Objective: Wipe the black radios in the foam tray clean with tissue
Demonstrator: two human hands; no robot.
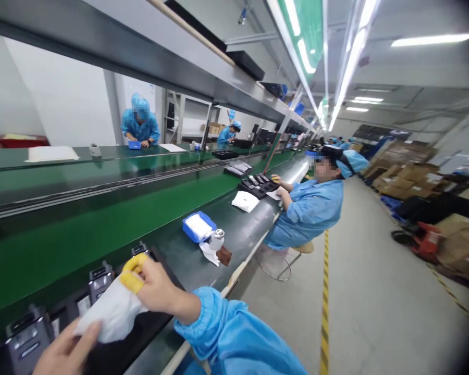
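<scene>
My left hand point(68, 348) pinches the lower left corner of a white wiping cloth point(115, 312). My right hand point(156, 284), with yellow finger cots on its thumb and forefinger, grips the upper right end of the same cloth. Stretched between both hands, the cloth hangs over a black tray point(115, 354). In the tray stand several dark handheld devices, among them one at the lower left point(29, 341) and another behind the cloth point(100, 278). The cloth and my right hand cover parts of the tray and devices.
Farther along the bench are a blue bin point(185, 229) with white sheets, a metal-topped bottle point(218, 238), and a brown cloth piece point(223, 255). A co-worker point(312, 208) sits at the right beside another black tray point(258, 194). A green conveyor point(148, 200) runs alongside.
</scene>
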